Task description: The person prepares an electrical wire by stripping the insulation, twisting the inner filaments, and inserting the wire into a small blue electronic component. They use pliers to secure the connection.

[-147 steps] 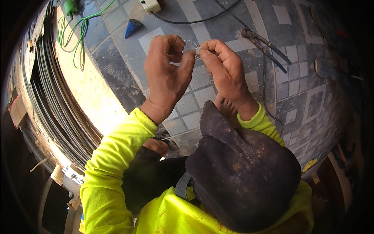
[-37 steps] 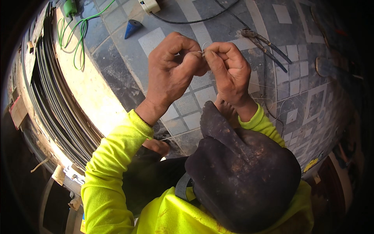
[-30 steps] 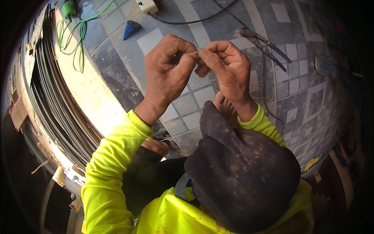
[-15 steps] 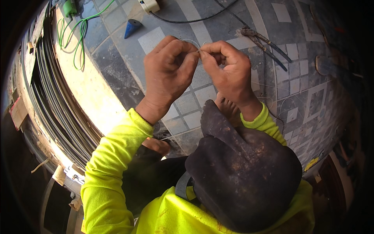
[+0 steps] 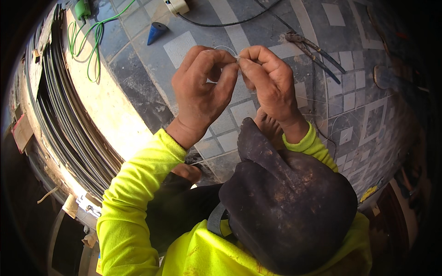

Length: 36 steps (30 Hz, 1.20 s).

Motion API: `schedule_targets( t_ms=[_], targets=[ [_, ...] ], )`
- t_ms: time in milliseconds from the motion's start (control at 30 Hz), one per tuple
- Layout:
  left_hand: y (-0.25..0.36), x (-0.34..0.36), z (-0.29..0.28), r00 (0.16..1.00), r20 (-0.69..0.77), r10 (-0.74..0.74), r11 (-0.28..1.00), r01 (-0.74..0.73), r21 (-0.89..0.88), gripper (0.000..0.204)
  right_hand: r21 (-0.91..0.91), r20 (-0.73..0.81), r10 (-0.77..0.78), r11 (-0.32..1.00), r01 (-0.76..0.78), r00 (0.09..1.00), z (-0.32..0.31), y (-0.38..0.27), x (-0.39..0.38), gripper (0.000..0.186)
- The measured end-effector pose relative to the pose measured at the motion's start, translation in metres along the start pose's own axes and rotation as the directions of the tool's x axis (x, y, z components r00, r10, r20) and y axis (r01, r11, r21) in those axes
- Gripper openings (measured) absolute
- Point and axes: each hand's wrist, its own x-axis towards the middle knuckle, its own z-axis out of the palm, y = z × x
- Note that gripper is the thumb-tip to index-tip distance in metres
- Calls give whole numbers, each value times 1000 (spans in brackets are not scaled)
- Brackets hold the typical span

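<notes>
Grey patterned tile floor, pliers and green wire lying there. Left hand and right hand pinched fingertip to fingertip on thin wire, above the floor.

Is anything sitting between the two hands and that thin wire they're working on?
Nothing visible does. The left hand and the right hand already pinch the thin wire between their fingertips, above the tiled floor. The pliers lie on the tiles off to the right, apart from both hands.
</notes>
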Motion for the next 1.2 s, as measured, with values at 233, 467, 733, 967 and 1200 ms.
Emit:
schedule_targets(
  t_ms=[233, 467, 733, 967, 1200],
  targets=[
    [-5, 2, -1, 1000, 16, -10, 999, 9, 34, 10, -56, 26, 5, 998, -4, 1000, -1, -2, 0, 15],
    [-4, 4, -3, 989, -25, 143, 984, -140, 107, 16, -20, 6, 48, 999, -47, 999, 0, -3, 1, 15],
    [-3, 9, -6, 997, 78, 19, 994, -27, 103, 14, -183, 42, -8, 983, 16, 999, -5, -8, 4, 16],
    [-7, 14, -9, 989, 133, 59, 993, -72, 95, 7, -262, 141, 33, 965, 5, 989, -9, -13, 8, 15],
    [-16, 12, -18, 869, 245, -430, 794, 493, -354, 10, -417, 139, -165, 884, 209, 976, -20, -1, 14, 12]
  ],
)
